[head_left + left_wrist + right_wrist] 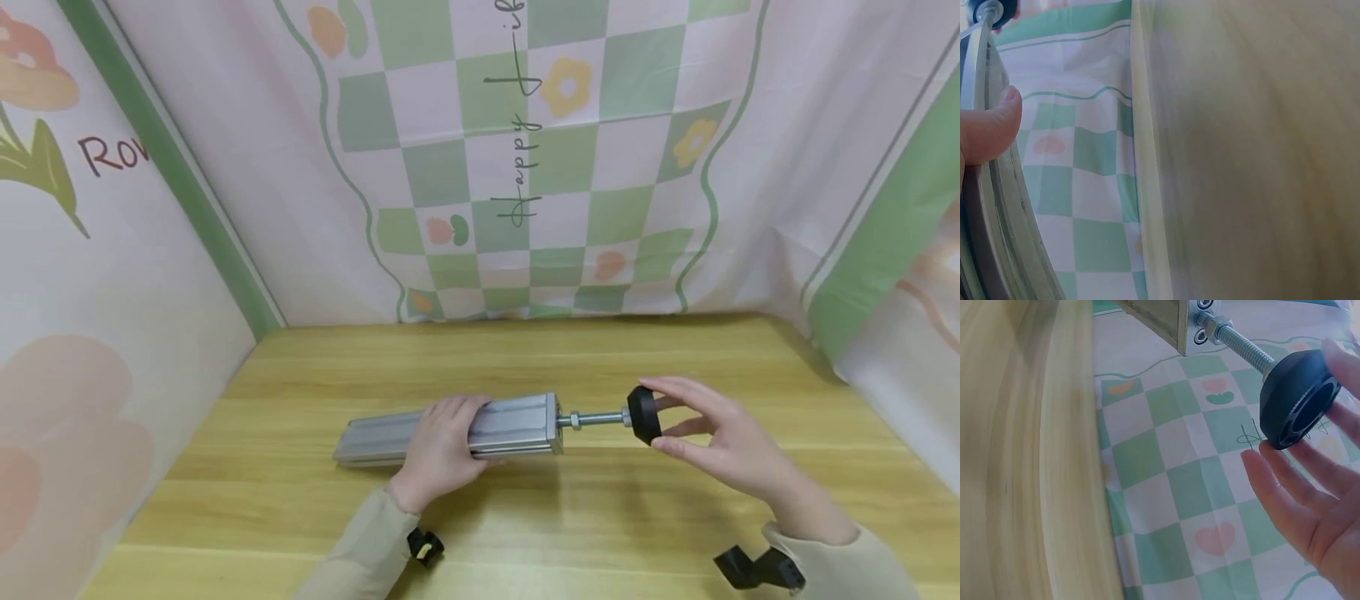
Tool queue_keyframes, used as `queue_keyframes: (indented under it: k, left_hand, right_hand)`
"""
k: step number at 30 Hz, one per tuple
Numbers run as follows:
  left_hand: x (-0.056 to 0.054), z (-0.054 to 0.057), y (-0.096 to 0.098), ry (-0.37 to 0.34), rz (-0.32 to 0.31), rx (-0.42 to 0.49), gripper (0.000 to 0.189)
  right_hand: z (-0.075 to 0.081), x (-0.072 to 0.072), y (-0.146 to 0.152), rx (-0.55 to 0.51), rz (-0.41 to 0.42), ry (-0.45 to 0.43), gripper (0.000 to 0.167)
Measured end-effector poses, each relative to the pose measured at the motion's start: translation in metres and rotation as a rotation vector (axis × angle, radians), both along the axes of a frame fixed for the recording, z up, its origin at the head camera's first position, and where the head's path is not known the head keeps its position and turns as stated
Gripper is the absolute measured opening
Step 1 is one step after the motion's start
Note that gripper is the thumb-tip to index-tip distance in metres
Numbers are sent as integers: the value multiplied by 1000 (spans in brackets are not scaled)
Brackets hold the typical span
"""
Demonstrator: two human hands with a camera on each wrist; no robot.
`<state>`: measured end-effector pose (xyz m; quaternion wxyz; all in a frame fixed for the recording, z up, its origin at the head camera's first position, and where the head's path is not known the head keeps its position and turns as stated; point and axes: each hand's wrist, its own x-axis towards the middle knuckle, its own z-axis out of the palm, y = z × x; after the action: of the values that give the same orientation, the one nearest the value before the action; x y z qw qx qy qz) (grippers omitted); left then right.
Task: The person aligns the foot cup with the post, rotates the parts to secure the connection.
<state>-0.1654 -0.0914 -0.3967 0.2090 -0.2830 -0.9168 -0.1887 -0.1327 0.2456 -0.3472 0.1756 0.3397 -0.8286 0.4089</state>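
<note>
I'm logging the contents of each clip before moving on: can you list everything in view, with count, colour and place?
bar: 1, silver-grey, over the table, in the left hand
rod: 1, silver, threaded, out of the bar's right end
nuts: at least 2, silver, on the rod
screws: at least 2, silver, in the bar's end face
cap: 1, black, on the rod's far end
table: 1, wood-toned, beneath
back cloth: 1, green and white checks, behind the table
side cloths: left and right, pale with green bands
wrist devices: 2, black, at the wrists
sleeves: 2, beige, on the forearms
left hand: 1, bare, round the bar
right hand: 1, bare, fingertips on the cap's rim
</note>
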Motion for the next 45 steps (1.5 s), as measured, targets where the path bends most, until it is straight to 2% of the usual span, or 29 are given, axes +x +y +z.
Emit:
queue_keyframes:
  k: [5, 12, 16, 19, 21, 24, 28, 32, 38, 45]
  left_hand:
    - [0, 0, 0, -12, 3, -3, 78]
    - [0, -1, 0, -7, 9, -14, 80]
    - [0, -2, -1, -8, 7, -11, 79]
    - [-1, -2, -1, -3, 1, -8, 78]
    - [-1, -3, -1, 4, -4, -10, 78]
    - [-1, -3, -1, 14, -9, -13, 78]
    - [-1, -2, 0, 16, -4, -16, 79]
    - [-1, -1, -1, 13, 3, -16, 79]
    - [0, -1, -1, 0, -6, -14, 78]
    - [0, -1, -1, -5, -5, -11, 78]
  right_hand:
    - [0, 2, -3, -24, -103, -182, 54]
    - [3, 2, -12, -41, -206, -331, 33]
    - [7, 1, -15, -8, -276, -417, 32]
    - [7, -1, -15, 17, -293, -450, 36]
    - [6, -2, -13, 14, -270, -435, 36]
    - [4, -3, -9, -16, -181, -329, 38]
    - [2, -2, -4, -5, -58, -130, 64]
    - [1, -2, -2, 34, 20, 5, 83]
    - [-2, -2, 0, 25, 99, 64, 82]
    - [-4, -4, 0, 5, 109, 56, 75]
